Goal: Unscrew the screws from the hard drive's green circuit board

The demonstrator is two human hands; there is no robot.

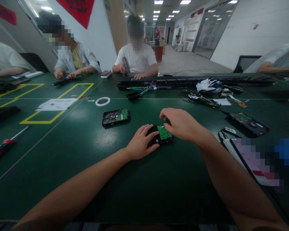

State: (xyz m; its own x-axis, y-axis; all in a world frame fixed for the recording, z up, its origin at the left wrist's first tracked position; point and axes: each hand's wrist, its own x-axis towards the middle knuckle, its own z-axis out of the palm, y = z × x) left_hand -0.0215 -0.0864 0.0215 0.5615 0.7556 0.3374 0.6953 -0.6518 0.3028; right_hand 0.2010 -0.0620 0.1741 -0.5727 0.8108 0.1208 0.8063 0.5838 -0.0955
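A hard drive point(165, 134) lies flat on the green table, its green circuit board facing up. My left hand point(141, 141) holds it down from the left, thumb at the near edge and a finger across its top. Over the board's far right corner, my right hand point(179, 123) is closed around a small dark-handled screwdriver point(167, 120), mostly hidden by the fingers. Its thin tip appears to meet the board. A second hard drive point(115, 117) rests farther left, board up, touched by neither hand.
Another hard drive point(248, 123) sits at the right, near a tablet-like device point(252, 160). A red-handled screwdriver point(4, 146) lies far left. White tape point(102, 101), a paper sheet point(56, 104) and bundled cables point(149, 87) are farther back. Several people sit around the table.
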